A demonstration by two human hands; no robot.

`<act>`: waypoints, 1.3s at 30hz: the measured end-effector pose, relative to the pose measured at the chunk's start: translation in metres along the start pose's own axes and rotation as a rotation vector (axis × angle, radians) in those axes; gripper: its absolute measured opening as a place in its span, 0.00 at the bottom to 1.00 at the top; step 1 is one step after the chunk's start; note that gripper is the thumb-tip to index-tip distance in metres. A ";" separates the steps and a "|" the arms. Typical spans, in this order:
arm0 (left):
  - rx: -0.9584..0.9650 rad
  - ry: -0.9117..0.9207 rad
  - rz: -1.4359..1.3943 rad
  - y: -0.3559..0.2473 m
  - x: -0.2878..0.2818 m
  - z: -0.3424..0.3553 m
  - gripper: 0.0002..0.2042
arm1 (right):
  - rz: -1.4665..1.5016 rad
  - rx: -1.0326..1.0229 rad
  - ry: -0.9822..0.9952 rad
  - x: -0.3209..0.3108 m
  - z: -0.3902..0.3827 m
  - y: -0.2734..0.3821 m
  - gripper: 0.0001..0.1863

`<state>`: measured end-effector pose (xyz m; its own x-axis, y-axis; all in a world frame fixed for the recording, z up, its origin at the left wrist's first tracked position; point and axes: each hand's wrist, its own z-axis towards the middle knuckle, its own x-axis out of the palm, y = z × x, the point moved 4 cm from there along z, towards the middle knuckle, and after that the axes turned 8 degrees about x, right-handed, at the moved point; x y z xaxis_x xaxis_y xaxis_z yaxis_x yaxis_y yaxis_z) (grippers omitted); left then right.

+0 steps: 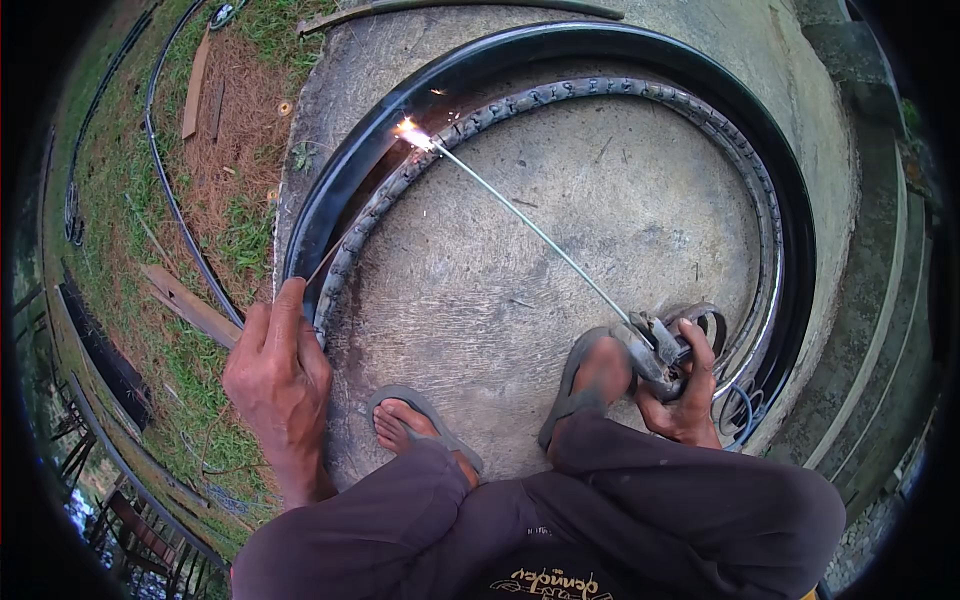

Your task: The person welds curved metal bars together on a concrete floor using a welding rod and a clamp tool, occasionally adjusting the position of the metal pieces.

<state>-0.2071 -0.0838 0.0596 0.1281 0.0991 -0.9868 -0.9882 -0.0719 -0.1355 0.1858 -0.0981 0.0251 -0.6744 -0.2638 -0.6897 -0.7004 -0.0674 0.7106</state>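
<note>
My right hand grips a welding electrode holder just beside my foot on the right. Clamped in its jaws, a long welding electrode slants up and left to a bright arc with flying sparks. The arc burns at the inner edge of a big black curved metal ring, along a grey inner ring with several dark, rough weld marks. At the left side of the rings, my left hand pinches a thin metal rod pointing toward the arc; its far end is lost in the glare.
Both rings lie on a rough concrete slab, around my sandalled feet. A blue-grey cable coils at the lower right. Grass with wooden planks and a curved metal strip borders the left; concrete ledges run along the right.
</note>
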 end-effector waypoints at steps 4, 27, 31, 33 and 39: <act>-0.030 0.018 -0.013 -0.001 -0.002 -0.002 0.14 | -0.030 0.029 0.015 -0.001 -0.001 -0.004 0.46; 0.002 -0.004 -0.015 0.003 0.000 -0.003 0.13 | -0.001 0.057 0.082 -0.001 -0.002 -0.004 0.46; -0.015 0.011 -0.035 0.002 0.001 -0.002 0.13 | -0.044 0.029 0.013 -0.001 0.002 0.001 0.46; 0.000 -0.006 -0.041 0.002 0.000 -0.002 0.14 | -0.029 0.026 0.013 0.000 0.002 0.000 0.46; -0.027 0.018 -0.055 0.001 -0.002 -0.001 0.14 | -0.020 0.035 0.053 0.000 -0.003 -0.004 0.47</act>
<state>-0.2078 -0.0848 0.0612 0.1834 0.0858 -0.9793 -0.9771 -0.0933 -0.1912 0.1894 -0.1008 0.0222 -0.6476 -0.3139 -0.6943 -0.7217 -0.0397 0.6911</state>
